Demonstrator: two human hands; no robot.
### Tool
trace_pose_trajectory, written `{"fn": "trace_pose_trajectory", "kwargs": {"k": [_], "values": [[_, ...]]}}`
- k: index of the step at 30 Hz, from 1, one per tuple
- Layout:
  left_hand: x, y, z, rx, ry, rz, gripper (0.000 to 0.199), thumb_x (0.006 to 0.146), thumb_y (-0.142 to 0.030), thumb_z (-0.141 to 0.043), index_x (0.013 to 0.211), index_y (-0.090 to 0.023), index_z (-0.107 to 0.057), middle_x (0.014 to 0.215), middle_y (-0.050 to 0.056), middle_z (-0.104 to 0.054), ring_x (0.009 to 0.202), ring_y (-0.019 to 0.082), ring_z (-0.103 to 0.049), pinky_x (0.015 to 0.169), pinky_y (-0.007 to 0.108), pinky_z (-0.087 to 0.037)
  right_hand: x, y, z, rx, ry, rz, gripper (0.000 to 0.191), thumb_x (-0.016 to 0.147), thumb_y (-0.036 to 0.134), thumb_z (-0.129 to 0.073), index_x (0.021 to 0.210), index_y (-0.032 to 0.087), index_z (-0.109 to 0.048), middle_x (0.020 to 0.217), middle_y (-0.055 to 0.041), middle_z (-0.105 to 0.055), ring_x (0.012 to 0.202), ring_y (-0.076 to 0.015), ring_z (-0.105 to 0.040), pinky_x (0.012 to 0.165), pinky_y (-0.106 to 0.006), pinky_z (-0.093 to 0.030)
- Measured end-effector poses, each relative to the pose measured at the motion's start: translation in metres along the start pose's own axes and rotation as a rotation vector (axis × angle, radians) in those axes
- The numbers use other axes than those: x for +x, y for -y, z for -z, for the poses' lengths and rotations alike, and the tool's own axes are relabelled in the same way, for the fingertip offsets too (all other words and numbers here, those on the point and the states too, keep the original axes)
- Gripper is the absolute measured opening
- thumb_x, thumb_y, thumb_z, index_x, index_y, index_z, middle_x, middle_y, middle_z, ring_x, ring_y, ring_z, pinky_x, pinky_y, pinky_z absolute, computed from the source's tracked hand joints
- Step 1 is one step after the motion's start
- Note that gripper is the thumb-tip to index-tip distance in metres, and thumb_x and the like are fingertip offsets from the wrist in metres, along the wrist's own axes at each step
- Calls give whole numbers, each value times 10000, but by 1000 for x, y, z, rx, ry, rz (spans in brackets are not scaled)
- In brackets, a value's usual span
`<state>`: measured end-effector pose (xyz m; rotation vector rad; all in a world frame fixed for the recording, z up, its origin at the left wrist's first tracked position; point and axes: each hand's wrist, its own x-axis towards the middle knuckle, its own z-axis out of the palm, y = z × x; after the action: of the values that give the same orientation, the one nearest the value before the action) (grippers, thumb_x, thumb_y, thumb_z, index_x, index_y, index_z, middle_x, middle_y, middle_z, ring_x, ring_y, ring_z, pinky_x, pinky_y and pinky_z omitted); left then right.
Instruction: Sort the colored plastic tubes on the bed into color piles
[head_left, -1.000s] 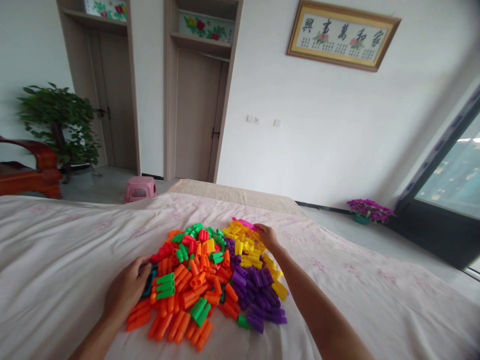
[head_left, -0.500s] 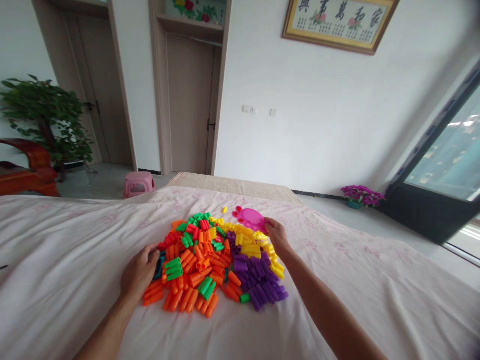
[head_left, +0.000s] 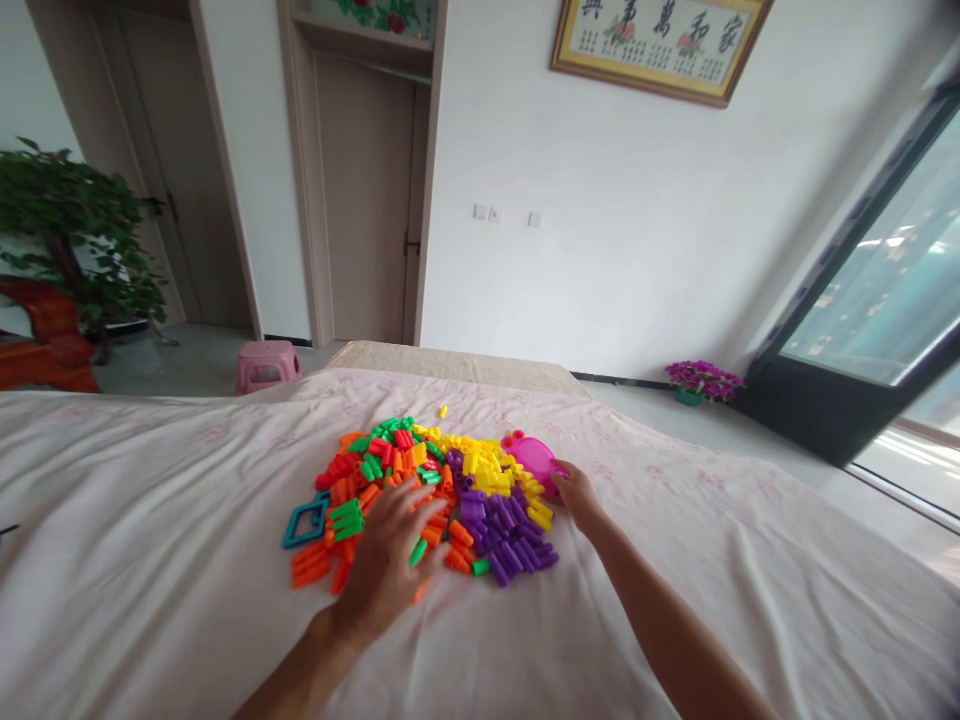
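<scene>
A heap of tube-shaped plastic building blocks lies on the bed sheet. It holds orange blocks [head_left: 309,567] at the left and front, purple blocks [head_left: 514,540] at the right and yellow blocks [head_left: 487,470] behind those. Green blocks [head_left: 346,520] and red blocks [head_left: 341,468] are mixed in. My left hand [head_left: 386,550] hovers over the orange part with its fingers spread, hiding some blocks. At the heap's right edge my right hand [head_left: 579,496] pinches a flat pink plastic piece [head_left: 534,455] with round knobs. A teal square frame [head_left: 288,535] rests at the left edge.
The pale floral sheet [head_left: 675,580] spreads around the heap. One yellow block [head_left: 443,411] lies apart behind it. Beyond the bed are a pink stool [head_left: 268,362], a potted plant [head_left: 82,230] and purple flowers [head_left: 703,380].
My left hand has left the teal frame and moved right over the orange blocks, fingers spreading. My right hand has shifted slightly right and down with the pink piece.
</scene>
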<state>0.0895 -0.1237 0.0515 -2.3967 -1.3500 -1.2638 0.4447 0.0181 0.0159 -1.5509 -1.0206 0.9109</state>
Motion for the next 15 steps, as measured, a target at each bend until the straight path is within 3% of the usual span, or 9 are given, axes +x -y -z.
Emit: {"fn": "trace_pose_trajectory", "kwargs": {"k": [3, 5, 10, 15], "values": [[-7, -56, -41, 41, 196, -42, 801, 705, -518, -779, 1436, -313, -522, 1573, 118, -421, 1448, 405, -347, 1142, 677, -302, -18, 6, -18, -59, 79, 33, 518, 707, 185, -615, 1221, 131, -648, 662, 3, -686, 558, -150, -642, 538, -245, -544], [-8, -73, -63, 55, 229, -32, 880, 679, -597, -776, 1465, -325, -487, 1626, 153, -314, 1473, 440, -281, 1118, 742, -255, -30, 9, -26, -108, 115, 66, 452, 711, 208, -616, 1154, 151, -684, 662, 5, -692, 554, -146, -635, 530, -232, -523], [8, -71, -91, 83, 161, 20, 766, 717, -496, -788, 1406, -273, -539, 1584, 237, -336, 1451, 486, -286, 1054, 815, -238, -59, 15, -40, -48, 245, 165, 316, 697, 292, -611, 971, 174, -718, 755, -24, -732, 664, -187, -669, 567, -250, -526], [17, -56, -98, 36, 45, 28, 557, 789, -304, -732, 1318, -268, -562, 1563, 193, -359, 1446, 426, -331, 1053, 705, -389, -85, 23, -56, 131, 338, 88, 282, 653, 282, -625, 910, 176, -670, 752, -22, -721, 628, -176, -644, 554, -255, -513]]}}
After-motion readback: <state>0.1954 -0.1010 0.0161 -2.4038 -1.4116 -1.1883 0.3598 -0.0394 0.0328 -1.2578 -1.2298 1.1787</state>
